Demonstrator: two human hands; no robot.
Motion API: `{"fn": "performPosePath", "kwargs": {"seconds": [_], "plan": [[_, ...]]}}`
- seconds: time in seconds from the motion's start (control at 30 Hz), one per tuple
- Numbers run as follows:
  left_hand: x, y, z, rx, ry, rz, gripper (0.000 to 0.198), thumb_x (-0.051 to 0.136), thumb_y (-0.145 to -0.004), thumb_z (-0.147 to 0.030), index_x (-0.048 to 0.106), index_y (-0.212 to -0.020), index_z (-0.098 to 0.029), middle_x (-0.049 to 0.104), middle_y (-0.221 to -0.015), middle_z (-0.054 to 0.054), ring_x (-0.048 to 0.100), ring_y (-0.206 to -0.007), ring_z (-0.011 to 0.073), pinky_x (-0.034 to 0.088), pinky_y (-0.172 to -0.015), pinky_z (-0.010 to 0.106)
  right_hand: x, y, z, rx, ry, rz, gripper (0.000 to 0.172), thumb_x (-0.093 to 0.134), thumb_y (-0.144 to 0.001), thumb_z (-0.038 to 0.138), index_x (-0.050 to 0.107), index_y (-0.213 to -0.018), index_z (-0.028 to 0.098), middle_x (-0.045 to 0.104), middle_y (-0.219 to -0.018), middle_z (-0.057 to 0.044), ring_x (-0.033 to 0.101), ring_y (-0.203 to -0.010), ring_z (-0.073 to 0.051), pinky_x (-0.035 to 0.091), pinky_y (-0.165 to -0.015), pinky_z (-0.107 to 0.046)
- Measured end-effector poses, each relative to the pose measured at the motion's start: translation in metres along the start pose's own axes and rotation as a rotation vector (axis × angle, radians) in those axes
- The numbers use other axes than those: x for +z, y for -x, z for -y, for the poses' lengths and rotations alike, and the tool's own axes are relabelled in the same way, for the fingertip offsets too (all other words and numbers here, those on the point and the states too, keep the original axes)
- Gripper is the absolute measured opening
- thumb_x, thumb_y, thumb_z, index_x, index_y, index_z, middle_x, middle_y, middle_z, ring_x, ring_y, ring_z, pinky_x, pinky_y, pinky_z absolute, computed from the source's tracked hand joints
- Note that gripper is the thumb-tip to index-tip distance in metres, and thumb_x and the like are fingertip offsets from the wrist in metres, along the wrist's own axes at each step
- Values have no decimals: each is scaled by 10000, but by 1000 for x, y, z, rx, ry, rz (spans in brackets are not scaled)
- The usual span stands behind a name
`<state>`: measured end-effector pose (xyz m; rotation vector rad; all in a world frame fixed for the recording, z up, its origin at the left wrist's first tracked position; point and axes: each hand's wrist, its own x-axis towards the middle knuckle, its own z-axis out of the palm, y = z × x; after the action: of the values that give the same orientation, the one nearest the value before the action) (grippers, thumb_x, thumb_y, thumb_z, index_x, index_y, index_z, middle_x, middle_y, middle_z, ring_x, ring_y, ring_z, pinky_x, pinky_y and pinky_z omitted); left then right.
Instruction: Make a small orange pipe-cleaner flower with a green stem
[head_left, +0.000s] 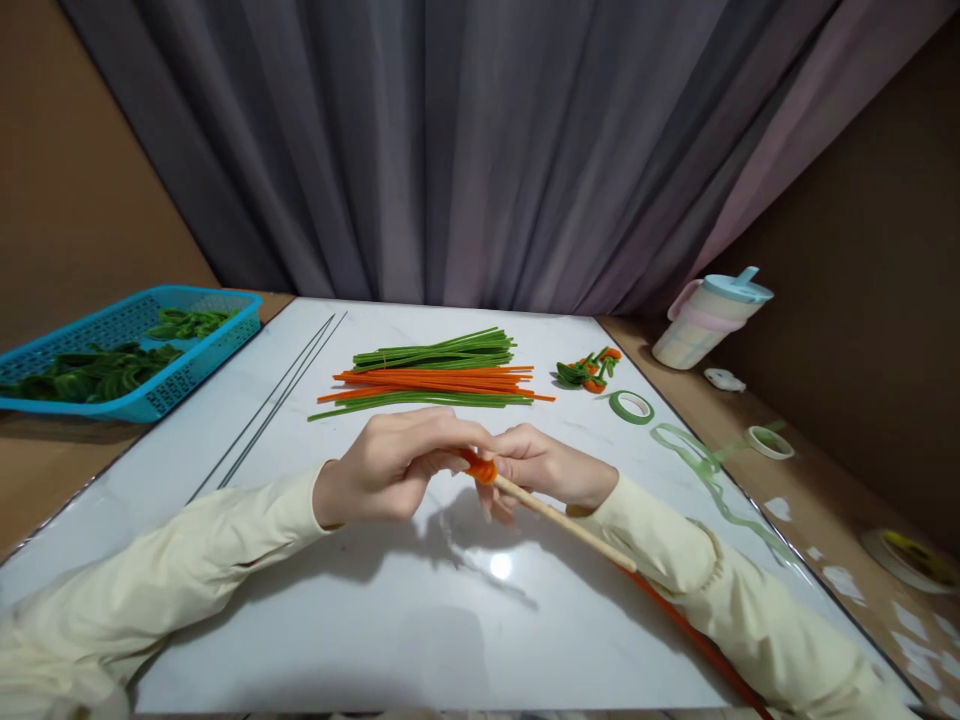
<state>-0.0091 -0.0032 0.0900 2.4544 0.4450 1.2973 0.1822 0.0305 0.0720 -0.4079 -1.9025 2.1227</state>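
- The table (390, 640) is white and glossy; a light stick or stem set down loosely could slide or roll on it, I judge, because the top looks slick.
- The blue basket (214, 355), with green pieces inside, stands at the left edge, well apart from the hands; it seems the least likely to be upset.
- The green stems (442, 350) and orange stems (435, 380) lie close together beyond the hands. A forward elbow or knuckle could push the rows together and mix the colours.
- The green ribbon (697, 460) lies in loose loops near the right sleeve (675, 550); a sideways sweep could snag or drag it.
- The wooden stick (566, 520) slants from the hands towards the right forearm. If the sleeve knocked it, the tip would probably twist and disturb the winding.
- The left hand (397, 460) has its fingers narrowed at the far end of the orange coil; the right hand (555, 465) has its fingers drawn in around the coil and stick. Too hard a pinch could flatten the turns.
- The orange coil (484, 470) sits around the stick's far tip, between both hands. Being so near the end, it could slip off or spring loose should either grip slacken.
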Motion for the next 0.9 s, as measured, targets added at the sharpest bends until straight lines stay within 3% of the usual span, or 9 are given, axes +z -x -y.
{"fn": "performPosePath", "kwargs": {"seconds": [0.17,0.23,0.37,0.5,0.63,0.73,0.9], "plan": [[1,2,2,175,-122,-30,349,334,-868,-53,571,-1106,-149,655,-741,75,570,-658,136,484,-586,247,8,-4,-2,-60,-172,-16,333,601,-789,428,553,-696,111,561,-551,5,487,-432,-66,257,-408,-189],[0,2,3,214,-205,-28,330,324,-894,-97,585,-1086,-154,657,-747,78,573,-667,144,483,-587,256,10,-6,-4,-78,-220,-11,295,580,-811,391,549,-718,113,577,-547,-2,433,-402,-49,210,-399,-190],[-2,3,5,186,-338,-98,312,332,-891,-93,607,-1017,-166,646,-748,68,573,-667,133,477,-585,248,18,-12,-12,-115,-261,-37,359,488,-850,459,555,-806,109,569,-536,6,259,-370,-30,181,-394,-197],[-1,4,12,161,-464,-167,269,368,-879,-96,599,-998,-165,643,-745,62,565,-668,136,462,-587,255,37,-17,-13,-30,-218,-179,354,372,-904,460,511,-857,137,540,-511,40,220,-348,-38,167,-375,-195],[1,7,23,271,-686,-101,226,386,-878,-161,586,-975,-124,627,-669,77,513,-583,157,415,-533,281,45,-13,-3,95,151,-319,349,330,-927,443,490,-830,149,512,-482,54,318,-380,-50,273,-432,-187],[1,7,29,287,-797,-43,259,349,-820,-46,577,-927,-106,589,-601,64,474,-543,162,368,-503,283,37,-7,5,157,483,-386,367,305,-944,397,515,-780,144,518,-485,36,415,-446,-67,337,-524,-196],[-1,5,29,230,-860,38,321,323,-727,46,573,-840,-122,535,-565,32,443,-538,156,341,-511,274,23,-1,13,130,978,-424,308,354,-922,230,519,-676,146,457,-497,28,413,-482,-81,289,-540,-213]]}}
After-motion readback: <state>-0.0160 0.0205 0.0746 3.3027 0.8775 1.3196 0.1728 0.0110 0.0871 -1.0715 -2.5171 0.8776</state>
